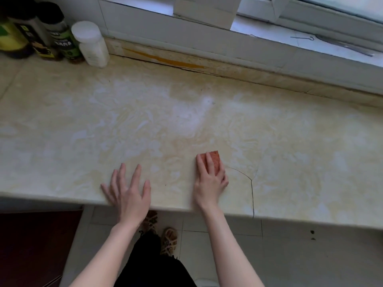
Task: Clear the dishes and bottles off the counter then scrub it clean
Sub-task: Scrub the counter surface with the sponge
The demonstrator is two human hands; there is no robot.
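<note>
The streaky cream desk (pixel 290 141) carries bottles (pixel 62 34) well beyond and left of the left hand (pixel 128 189), which lies flat at the front edge, fingers spread. Right of it, the right hand (pixel 209 183) grips a red sponge (pixel 215 160) against the desk, with a thin crack (pixel 251 193) just to its right.

- The counter (pixel 290 141) is cream-yellow and marbled, with pale white smears and a thin dark crack line.
- The sponge (pixel 216 160) is orange-red and speckled.
- The white bottle (pixel 93 46) has a white cap.
- The dark bottles (pixel 60 34) have black caps and green and yellow labels.
- An orange-yellow streak (pixel 165 59) crosses the beige back strip.
- The floor tiles (pixel 217 224) are pale grey with dark joints.
- The shoes (pixel 169 241) are brown and woven; the trousers (pixel 153 264) are black.
</note>
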